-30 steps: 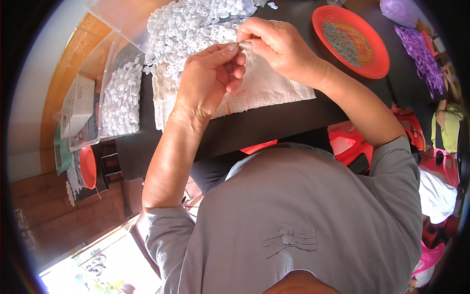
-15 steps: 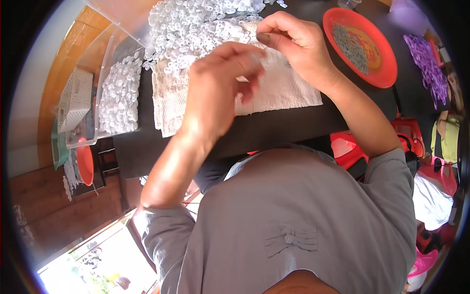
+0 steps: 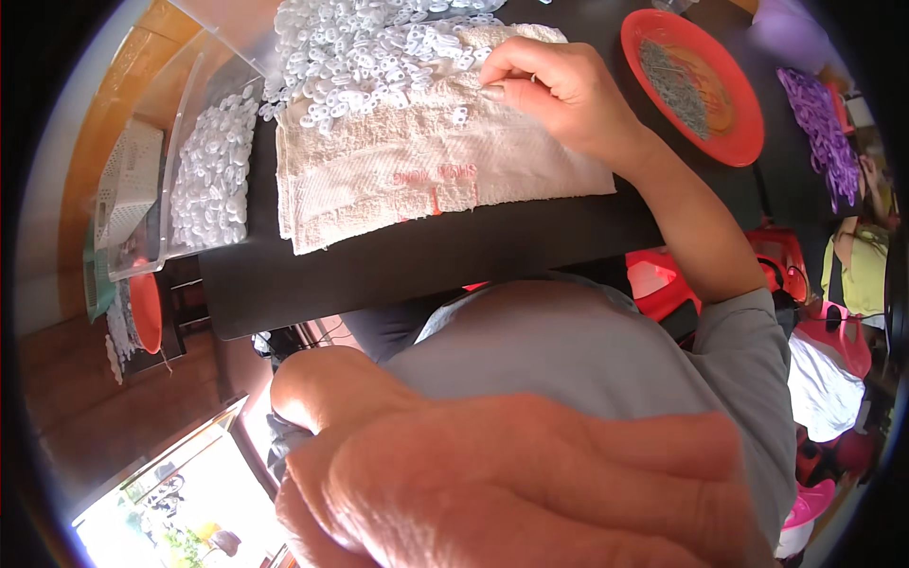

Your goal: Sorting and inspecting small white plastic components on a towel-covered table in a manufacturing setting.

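My left hand [image 3: 530, 483] is raised very close to the camera, its back showing. Its fingers stretch toward the right, and their tips are partly blurred or out of the picture; I see nothing held in it. Over the towel's upper right part, my right hand [image 3: 559, 93] is closed, thumb and forefinger pinched together. Whatever is between them is too small to name. A single white plastic piece [image 3: 459, 115] with holes lies on the beige towel [image 3: 360, 189] near the right fingertips. A heap of similar white pieces [image 3: 350, 47] covers the towel's far left part.
A clear plastic bin [image 3: 180, 142] with more white pieces stands at the left. At the right, a red oval plate [image 3: 748, 114] holds thin grey metal pins [image 3: 677, 90]. Purple pieces [image 3: 819, 133] lie farther right. The dark table's front edge [image 3: 426, 284] runs before my body.
My left hand has left the towel and come down and close to the camera. The right hand stays pinched over the towel. The towel's print and a single white piece now show.
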{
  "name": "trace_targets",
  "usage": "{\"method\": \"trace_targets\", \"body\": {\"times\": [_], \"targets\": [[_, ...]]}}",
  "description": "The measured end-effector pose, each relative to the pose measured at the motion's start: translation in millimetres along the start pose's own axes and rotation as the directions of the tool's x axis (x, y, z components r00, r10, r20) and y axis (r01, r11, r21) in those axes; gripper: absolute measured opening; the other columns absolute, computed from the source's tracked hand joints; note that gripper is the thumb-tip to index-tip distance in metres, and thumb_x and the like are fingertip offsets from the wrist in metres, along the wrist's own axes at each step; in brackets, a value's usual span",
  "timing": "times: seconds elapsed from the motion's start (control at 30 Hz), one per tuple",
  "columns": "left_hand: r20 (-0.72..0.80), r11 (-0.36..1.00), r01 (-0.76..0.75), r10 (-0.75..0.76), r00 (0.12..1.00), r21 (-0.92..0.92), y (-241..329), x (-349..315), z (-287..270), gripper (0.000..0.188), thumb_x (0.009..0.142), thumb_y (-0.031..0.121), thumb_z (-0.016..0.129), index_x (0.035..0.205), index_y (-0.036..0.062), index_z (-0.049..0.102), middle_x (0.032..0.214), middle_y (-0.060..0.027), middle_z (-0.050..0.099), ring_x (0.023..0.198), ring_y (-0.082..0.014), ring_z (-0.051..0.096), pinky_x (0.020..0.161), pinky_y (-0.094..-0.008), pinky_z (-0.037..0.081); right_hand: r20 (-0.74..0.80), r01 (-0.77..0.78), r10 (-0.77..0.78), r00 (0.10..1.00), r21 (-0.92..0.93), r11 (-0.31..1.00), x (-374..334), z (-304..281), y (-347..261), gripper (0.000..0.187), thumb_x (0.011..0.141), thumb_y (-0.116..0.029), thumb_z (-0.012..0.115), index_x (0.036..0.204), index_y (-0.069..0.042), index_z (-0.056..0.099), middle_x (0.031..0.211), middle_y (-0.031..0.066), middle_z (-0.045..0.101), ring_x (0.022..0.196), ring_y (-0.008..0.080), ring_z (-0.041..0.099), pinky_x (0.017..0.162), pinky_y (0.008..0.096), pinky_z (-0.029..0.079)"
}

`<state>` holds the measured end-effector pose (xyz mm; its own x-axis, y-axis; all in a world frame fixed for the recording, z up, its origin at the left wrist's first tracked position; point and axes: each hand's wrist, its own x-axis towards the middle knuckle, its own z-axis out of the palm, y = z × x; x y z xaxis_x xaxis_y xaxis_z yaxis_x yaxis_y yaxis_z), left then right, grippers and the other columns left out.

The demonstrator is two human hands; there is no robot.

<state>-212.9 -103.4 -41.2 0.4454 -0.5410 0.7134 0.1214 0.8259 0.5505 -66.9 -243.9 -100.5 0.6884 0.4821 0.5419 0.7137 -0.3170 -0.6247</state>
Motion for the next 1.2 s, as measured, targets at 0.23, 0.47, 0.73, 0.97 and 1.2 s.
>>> {"method": "trace_targets", "body": {"times": [0.23,0.47,0.73,0.97,1.2], "targets": [[0.054,0.995,-0.077,0.080,0.995,-0.064,7,-4,5,0.036,0.082,0.004,0.058,0.115,-0.0084,0.056,0.099,-0.0161,0.064,0.079,-0.0328,0.061,0.061,-0.0385,0.048,0.024,0.047,-0.045,0.999,-0.084,0.995,8,0,-3,0.009,0.082,0.003,0.060,0.091,0.000,0.060,0.079,0.0101,0.065,0.070,0.0215,0.064,0.064,0.0292,0.049],[0.173,0.987,-0.098,0.119,0.978,-0.125,0,13,13,0.035,0.080,0.003,0.058,0.113,-0.0074,0.058,0.100,-0.0162,0.064,0.081,-0.0313,0.062,0.063,-0.0376,0.048,0.001,0.132,-0.133,0.991,-0.101,0.986,0,5,1,0.007,0.081,-0.001,0.061,0.088,-0.004,0.059,0.079,0.0098,0.063,0.070,0.0267,0.063,0.062,0.0334,0.049],[0.175,0.981,-0.133,0.158,0.972,-0.143,-3,13,11,0.035,0.077,0.001,0.059,0.111,-0.0063,0.059,0.100,-0.0164,0.063,0.084,-0.0297,0.062,0.065,-0.0366,0.049,0.044,0.138,-0.135,0.990,-0.090,0.986,0,4,1,0.009,0.082,0.004,0.061,0.089,-0.001,0.059,0.080,0.0102,0.062,0.069,0.0226,0.062,0.062,0.0290,0.047],[0.140,0.969,-0.126,0.158,0.977,-0.214,-27,18,16,0.035,0.074,-0.001,0.059,0.109,-0.0053,0.061,0.101,-0.0166,0.062,0.087,-0.0283,0.062,0.067,-0.0357,0.050,0.046,0.100,-0.095,0.994,-0.098,0.990,3,1,-1,0.008,0.083,0.005,0.057,0.090,0.001,0.058,0.075,0.0086,0.061,0.065,0.0175,0.059,0.060,0.0278,0.046],[-0.384,0.162,0.424,-0.230,0.894,0.891,49,0,-41,0.016,0.076,-0.001,0.063,0.092,0.0006,0.065,0.082,-0.0137,0.060,0.076,-0.0281,0.062,0.064,-0.0355,0.051,-0.017,-0.089,0.089,0.996,-0.016,0.996,-1,-7,6,0.008,0.084,0.002,0.059,0.092,0.001,0.059,0.073,0.0024,0.057,0.065,0.0072,0.050,0.059,0.0242,0.041]]}}
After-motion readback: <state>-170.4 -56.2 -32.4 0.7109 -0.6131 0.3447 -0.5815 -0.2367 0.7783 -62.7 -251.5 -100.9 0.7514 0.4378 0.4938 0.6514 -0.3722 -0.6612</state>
